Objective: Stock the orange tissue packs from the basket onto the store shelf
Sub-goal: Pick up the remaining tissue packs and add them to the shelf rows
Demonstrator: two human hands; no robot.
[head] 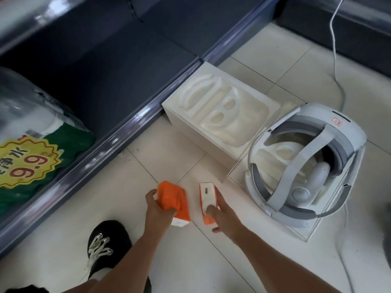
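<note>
The person stands over the tiled floor with an orange tissue pack in each hand. The left hand is clamped on the left pack, thumb on one side and fingers curled over the orange face. The right hand grips the right pack, thumb pressed on its white face. Both packs are held in the air just beside each other, not touching, their long axes pointing away from the person.

The shelf lies to the left and ahead of both hands, its bottom deck dark and mostly bare beyond a big bag with a 9.9 sticker. The left hand is nearer, so I'd guess its pack goes in first, with a swing leftward over the shelf's front lip. The basket is out of sight. A white box and a headset sit on the floor to the right.
</note>
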